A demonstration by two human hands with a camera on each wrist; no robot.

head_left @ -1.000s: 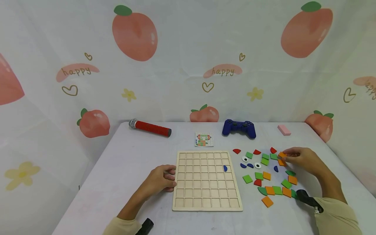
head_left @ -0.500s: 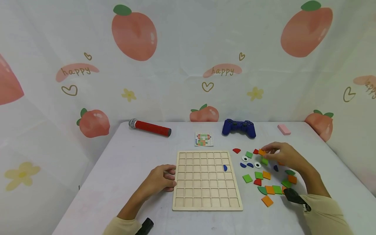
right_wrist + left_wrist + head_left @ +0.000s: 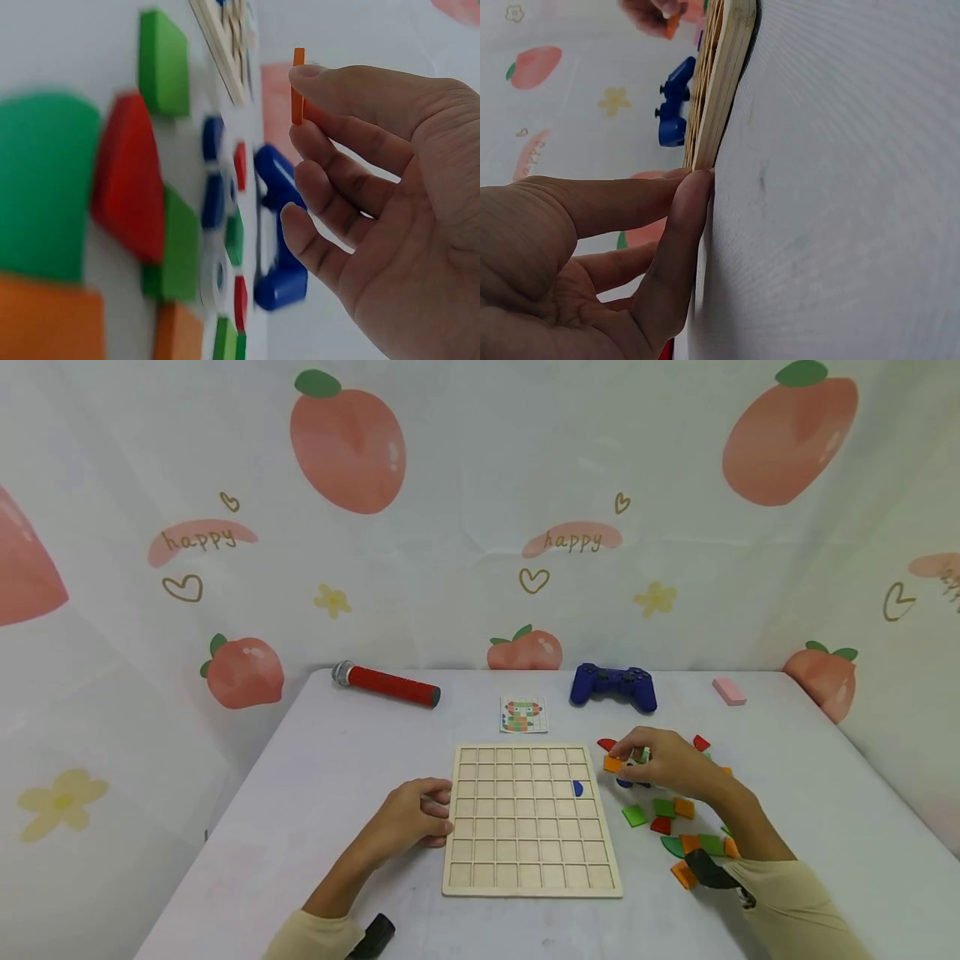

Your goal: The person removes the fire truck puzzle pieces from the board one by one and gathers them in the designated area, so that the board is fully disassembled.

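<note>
A pale wooden grid board (image 3: 517, 852) lies on the table with one blue half-round piece (image 3: 577, 788) in a cell near its right side. My left hand (image 3: 411, 814) pinches the board's left edge; in the left wrist view, thumb and finger meet at the wooden rim (image 3: 731, 82). Between thumb and fingertips, my right hand (image 3: 667, 762) holds an orange square tile (image 3: 612, 764) above the table, just right of the board's upper right corner. The right wrist view shows that tile (image 3: 298, 86) edge-on, well above the loose pieces. Some pieces are hidden behind this hand.
Loose green, orange, red and blue pieces, such as a green square (image 3: 634, 815), lie scattered right of the board. Behind it lies a pattern card (image 3: 523, 715). Along the back are a red microphone (image 3: 390, 685), a blue game controller (image 3: 613, 686) and a pink block (image 3: 729, 691).
My right hand has picked up the orange tile from the far right of the pieces and carried it left toward the board. My left hand has stayed at the board's edge.
</note>
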